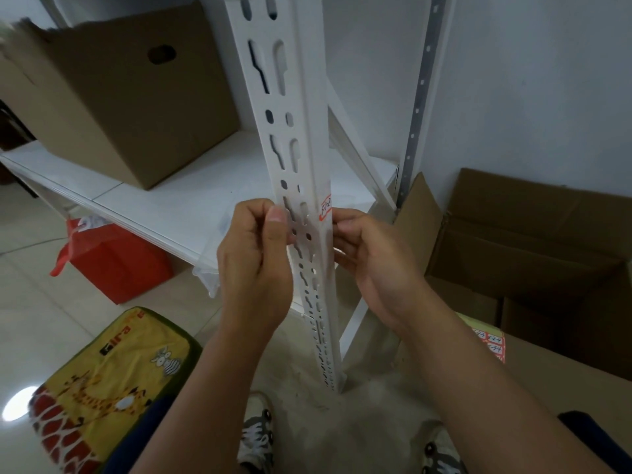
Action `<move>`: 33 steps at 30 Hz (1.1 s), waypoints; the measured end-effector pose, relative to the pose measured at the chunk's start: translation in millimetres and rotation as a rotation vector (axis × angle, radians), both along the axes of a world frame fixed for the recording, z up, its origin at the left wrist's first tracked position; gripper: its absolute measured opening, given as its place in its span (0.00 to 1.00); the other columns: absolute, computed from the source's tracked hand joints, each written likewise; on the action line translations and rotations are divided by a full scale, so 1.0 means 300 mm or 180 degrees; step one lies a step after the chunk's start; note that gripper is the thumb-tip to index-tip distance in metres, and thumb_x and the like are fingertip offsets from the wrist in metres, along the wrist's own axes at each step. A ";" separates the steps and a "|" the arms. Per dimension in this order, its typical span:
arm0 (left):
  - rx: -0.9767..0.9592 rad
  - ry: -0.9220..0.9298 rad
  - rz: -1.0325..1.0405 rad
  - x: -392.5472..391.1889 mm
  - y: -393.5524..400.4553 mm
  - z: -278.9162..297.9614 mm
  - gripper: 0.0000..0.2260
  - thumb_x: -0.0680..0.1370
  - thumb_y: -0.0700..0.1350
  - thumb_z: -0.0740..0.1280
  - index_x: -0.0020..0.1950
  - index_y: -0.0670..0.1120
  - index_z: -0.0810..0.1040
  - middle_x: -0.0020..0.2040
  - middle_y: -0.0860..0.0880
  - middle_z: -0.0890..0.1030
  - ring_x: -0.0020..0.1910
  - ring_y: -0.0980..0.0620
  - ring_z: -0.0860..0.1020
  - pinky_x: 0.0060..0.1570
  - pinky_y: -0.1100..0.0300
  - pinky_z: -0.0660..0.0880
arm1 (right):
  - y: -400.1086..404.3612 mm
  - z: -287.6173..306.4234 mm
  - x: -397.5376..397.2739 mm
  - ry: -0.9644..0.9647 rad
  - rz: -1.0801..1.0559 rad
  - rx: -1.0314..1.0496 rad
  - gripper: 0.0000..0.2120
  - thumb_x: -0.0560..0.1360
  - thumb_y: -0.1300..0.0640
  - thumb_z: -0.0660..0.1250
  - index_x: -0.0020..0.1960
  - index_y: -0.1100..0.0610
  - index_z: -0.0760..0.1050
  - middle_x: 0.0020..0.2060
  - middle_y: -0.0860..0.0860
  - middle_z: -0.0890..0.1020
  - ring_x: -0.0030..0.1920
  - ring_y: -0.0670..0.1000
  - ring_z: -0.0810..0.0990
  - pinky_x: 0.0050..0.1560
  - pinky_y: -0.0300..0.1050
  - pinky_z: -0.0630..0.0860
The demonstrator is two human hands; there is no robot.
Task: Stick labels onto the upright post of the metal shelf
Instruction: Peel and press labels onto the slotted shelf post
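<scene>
On post (307, 159), label (326, 207) w/ handwriting; both hands' grip pinching clear tape (301, 227).

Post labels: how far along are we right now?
Done: one label with handwriting sits on the white post. In hand: both hands, left and right, pinch at the post just below it. Left: a label sheet with more written labels lies on the box.

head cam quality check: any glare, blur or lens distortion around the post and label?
Head view: wide-angle bending bows the post and the shelf edge; glare spot on the floor tile at lower left; box top corner smeared at the frame edge; label writing soft, only partly legible; hands lit evenly.
</scene>
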State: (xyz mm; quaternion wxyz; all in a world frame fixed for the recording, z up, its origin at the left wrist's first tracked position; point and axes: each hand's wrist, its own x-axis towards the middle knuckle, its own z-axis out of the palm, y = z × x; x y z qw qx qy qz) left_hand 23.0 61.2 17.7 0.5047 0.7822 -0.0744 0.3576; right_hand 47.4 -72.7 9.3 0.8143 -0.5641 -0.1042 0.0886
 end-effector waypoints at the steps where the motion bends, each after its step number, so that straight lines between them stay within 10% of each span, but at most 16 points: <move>1: -0.0046 0.0071 0.0021 0.003 0.004 -0.006 0.08 0.81 0.43 0.57 0.44 0.51 0.71 0.37 0.55 0.76 0.37 0.56 0.76 0.37 0.68 0.74 | 0.002 0.001 -0.001 -0.0002 -0.0024 -0.0022 0.15 0.71 0.57 0.59 0.50 0.56 0.82 0.49 0.52 0.85 0.53 0.52 0.82 0.54 0.45 0.75; 17: -0.0609 0.1842 0.0546 0.161 0.189 -0.123 0.08 0.80 0.48 0.64 0.44 0.46 0.77 0.37 0.49 0.83 0.41 0.50 0.83 0.51 0.45 0.80 | 0.023 -0.011 -0.002 -0.0198 -0.0326 -0.0208 0.14 0.71 0.57 0.59 0.44 0.51 0.84 0.47 0.51 0.85 0.51 0.52 0.82 0.53 0.48 0.75; 23: -0.0177 0.1994 0.0658 0.198 0.172 -0.151 0.17 0.80 0.43 0.58 0.40 0.30 0.75 0.35 0.35 0.81 0.30 0.56 0.81 0.41 0.53 0.78 | 0.031 -0.013 -0.004 -0.0264 -0.0396 -0.0256 0.16 0.77 0.61 0.57 0.44 0.50 0.83 0.46 0.50 0.85 0.49 0.51 0.81 0.53 0.48 0.75; 29: -0.0023 0.2068 0.0494 0.235 0.176 -0.178 0.15 0.78 0.43 0.59 0.36 0.45 0.81 0.34 0.53 0.83 0.38 0.53 0.82 0.49 0.59 0.77 | 0.043 -0.009 -0.014 -0.0469 -0.0589 -0.0608 0.12 0.78 0.54 0.59 0.50 0.55 0.81 0.47 0.51 0.84 0.51 0.50 0.81 0.55 0.45 0.77; 33: 0.0426 0.2141 0.0518 0.246 0.175 -0.184 0.13 0.78 0.40 0.58 0.37 0.47 0.77 0.34 0.48 0.76 0.32 0.50 0.73 0.37 0.62 0.69 | 0.045 0.001 -0.026 -0.0704 -0.0650 -0.0723 0.11 0.80 0.57 0.59 0.50 0.56 0.80 0.45 0.47 0.85 0.47 0.47 0.82 0.46 0.32 0.76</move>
